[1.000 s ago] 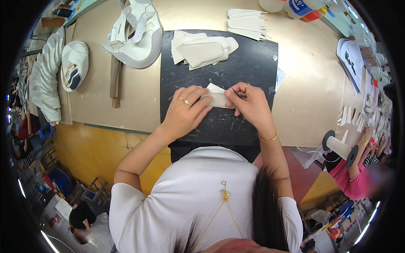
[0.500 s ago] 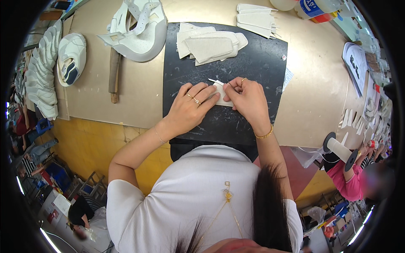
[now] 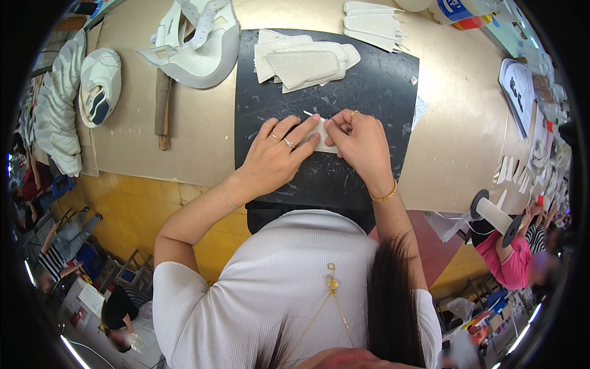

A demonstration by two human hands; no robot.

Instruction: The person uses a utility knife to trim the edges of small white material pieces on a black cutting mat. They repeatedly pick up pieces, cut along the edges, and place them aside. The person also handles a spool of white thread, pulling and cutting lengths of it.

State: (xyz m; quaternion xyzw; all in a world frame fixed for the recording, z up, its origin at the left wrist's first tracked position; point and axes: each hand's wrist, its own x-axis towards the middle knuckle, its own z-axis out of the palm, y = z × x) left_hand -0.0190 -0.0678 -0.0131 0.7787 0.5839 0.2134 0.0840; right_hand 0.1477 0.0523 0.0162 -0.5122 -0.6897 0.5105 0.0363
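Observation:
A small off-white fabric shoe piece [image 3: 321, 145] lies on the black mat [image 3: 344, 181], with a thin strip sticking up along its far edge. My left hand [image 3: 276, 150] presses the piece down from the left, its fingertips on the fabric and along the far edge. From the right, my right hand [image 3: 362, 146] pinches that edge between thumb and curled fingers. Both hands partly cover the piece. Just beyond them on the mat is a loose pile of off-white tongue-shaped pieces [image 3: 307, 64].
At the far left stand a white shoe upper [image 3: 212, 52], a wooden-handled tool [image 3: 163, 111], a white-and-navy shoe [image 3: 98, 89] and a row of white soles [image 3: 58, 111]. More fabric pieces [image 3: 372, 27] lie beyond the mat. A thread spool [image 3: 495, 216] is at right; a co-worker in pink [image 3: 507, 261] sits nearby.
My left fingers have shifted slightly along the fabric piece's far edge, the index finger now further up. My right hand keeps its pinch almost in place. The view has moved a little.

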